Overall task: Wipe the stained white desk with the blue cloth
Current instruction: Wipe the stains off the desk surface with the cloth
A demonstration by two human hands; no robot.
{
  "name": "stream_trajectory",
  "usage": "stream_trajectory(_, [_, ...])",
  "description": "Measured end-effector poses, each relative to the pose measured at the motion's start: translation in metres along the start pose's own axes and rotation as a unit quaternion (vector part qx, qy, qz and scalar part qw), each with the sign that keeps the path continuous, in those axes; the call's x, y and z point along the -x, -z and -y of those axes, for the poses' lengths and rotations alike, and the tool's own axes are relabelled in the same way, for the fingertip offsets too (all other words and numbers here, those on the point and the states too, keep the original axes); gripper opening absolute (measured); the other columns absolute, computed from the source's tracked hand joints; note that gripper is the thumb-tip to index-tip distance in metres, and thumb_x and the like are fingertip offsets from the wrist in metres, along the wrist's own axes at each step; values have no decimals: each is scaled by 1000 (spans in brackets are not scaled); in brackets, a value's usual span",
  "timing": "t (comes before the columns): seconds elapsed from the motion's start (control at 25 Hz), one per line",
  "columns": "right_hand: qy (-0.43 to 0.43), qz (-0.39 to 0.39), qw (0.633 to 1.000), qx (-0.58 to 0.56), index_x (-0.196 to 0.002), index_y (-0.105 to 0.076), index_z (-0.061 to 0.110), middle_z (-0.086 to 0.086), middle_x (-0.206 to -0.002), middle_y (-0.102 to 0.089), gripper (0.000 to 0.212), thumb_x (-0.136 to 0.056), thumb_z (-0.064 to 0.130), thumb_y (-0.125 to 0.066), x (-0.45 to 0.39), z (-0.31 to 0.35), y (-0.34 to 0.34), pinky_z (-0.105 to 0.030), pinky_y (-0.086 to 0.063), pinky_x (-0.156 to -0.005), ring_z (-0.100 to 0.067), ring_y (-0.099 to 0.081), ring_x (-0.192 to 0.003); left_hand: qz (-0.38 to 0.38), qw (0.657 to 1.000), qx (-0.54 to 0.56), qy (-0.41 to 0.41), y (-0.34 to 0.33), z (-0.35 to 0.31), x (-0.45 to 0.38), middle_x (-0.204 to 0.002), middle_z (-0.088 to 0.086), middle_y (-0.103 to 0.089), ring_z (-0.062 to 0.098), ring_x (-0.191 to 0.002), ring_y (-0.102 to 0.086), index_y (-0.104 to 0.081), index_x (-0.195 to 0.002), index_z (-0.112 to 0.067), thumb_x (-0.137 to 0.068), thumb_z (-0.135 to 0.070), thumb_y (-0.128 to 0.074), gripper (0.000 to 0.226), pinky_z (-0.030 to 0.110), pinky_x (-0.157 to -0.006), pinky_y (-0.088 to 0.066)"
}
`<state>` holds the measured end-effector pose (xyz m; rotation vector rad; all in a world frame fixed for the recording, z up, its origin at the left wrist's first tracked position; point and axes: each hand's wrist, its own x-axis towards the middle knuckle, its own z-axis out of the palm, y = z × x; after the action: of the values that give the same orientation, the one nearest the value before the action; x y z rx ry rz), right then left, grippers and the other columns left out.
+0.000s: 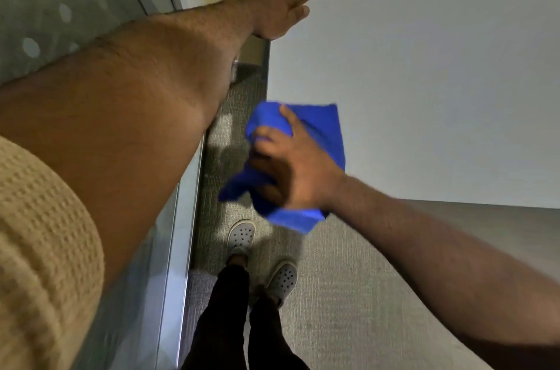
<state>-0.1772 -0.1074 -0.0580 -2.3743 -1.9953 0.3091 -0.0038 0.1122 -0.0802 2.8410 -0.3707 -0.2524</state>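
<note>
- The blue cloth (pixel 312 139) lies bunched at the near left corner of the white bench (pixel 439 66), part of it on the top and part hanging off past the edge, over the carpet (pixel 348 294).
- My right hand (pixel 291 169) presses on the cloth from above, fingers (pixel 286 116) curled into the folds and holding it.
- My left hand (pixel 281 5) rests flat on the bench's left edge, farther off, fingers spread wide and holding nothing; I judge it is bracing me.
- I read this as mid-wipe, working the corner. No stain shows on the bare white I can see, so I cannot tell how much is left.
- The next move, I judge, calls for drawing the cloth fully back onto the top and sweeping toward the centre under steady pressure.
- Below, my grey clogs (pixel 242 236) stand on the carpet beside the bench.
</note>
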Motion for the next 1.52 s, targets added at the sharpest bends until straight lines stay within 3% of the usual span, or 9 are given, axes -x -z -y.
stream_trajectory(0.12, [36,13,999,-3,-132,-55,27,2,-142,-52,51,-83,41,-50,28,-4,-5,-59,-10,-116,-24,-35,-139,2,1000,-17,-2,-2,-2,-1,-165,1,-1,21,-151,0,-5,-156,-18,-106,-42,-15,57,40,-122,-3])
stream_trajectory(0.2, [-97,-16,995,-11,-146,-36,31,4,-156,-32,57,-91,47,-37,42,-43,-4,-56,-12,-117,-25,-24,-145,3,1000,-21,4,-2,-11,-3,-165,2,-1,23,-151,-1,-6,-156,-16,-105,-41,-15,57,39,-121,-4])
stream_trajectory(0.36, [-371,-89,923,-48,-149,-26,30,1,-158,-27,59,-94,51,-23,103,-102,-3,-58,-16,-115,-28,-22,-146,-3,999,-15,46,-1,-22,8,-165,3,0,25,-151,-1,-4,-155,-14,-94,-65,0,80,40,-120,-7])
stream_trajectory(0.76, [-735,-189,647,-76,-151,-24,20,-6,-160,-21,60,-98,47,-26,225,-123,-33,-55,-9,-118,-29,-13,-148,-60,989,23,136,-50,-89,73,-165,3,1,22,-151,4,-6,-155,-13,-86,-78,1,95,40,-121,-1])
stream_trajectory(0.96, [-846,-249,452,-135,-152,-19,24,0,-163,-8,57,-100,46,-23,204,-98,-33,-56,2,-116,-28,1,-149,-94,980,56,169,-62,-103,82,-165,5,-5,23,-151,1,-10,-155,-12,-86,-80,-2,97,36,-120,4])
stream_trajectory(1.08, [-809,-303,476,-165,-151,-23,15,-9,-162,-8,58,-101,43,-27,128,-34,-38,-45,13,-112,-39,7,-147,-80,983,43,161,-64,-105,86,-164,12,-7,27,-151,0,-10,-154,-6,-85,-78,3,101,43,-122,1])
stream_trajectory(1.24, [-714,-348,577,-191,-151,-24,14,-7,-163,-3,60,-99,42,-36,83,20,-48,-48,-22,-118,-40,15,-146,-68,984,23,164,-67,-113,90,-165,5,2,23,-151,7,-3,-155,-10,-79,-85,7,107,35,-121,6])
stream_trajectory(1.4, [-742,-413,499,-171,-150,-26,12,-7,-163,-4,59,-99,40,-35,121,-18,-50,-48,-28,-115,-36,10,-147,-91,983,14,162,-63,-111,97,-165,4,0,26,-151,4,-5,-155,-12,-82,-84,0,103,37,-121,2])
stream_trajectory(1.52, [-774,-423,444,-158,-147,-34,6,-18,-160,-12,60,-97,41,-33,82,-2,-47,-52,-16,-117,-42,3,-147,-86,983,2,159,-61,-113,98,-165,5,-1,26,-151,4,-5,-155,-11,-86,-81,-4,98,39,-122,1])
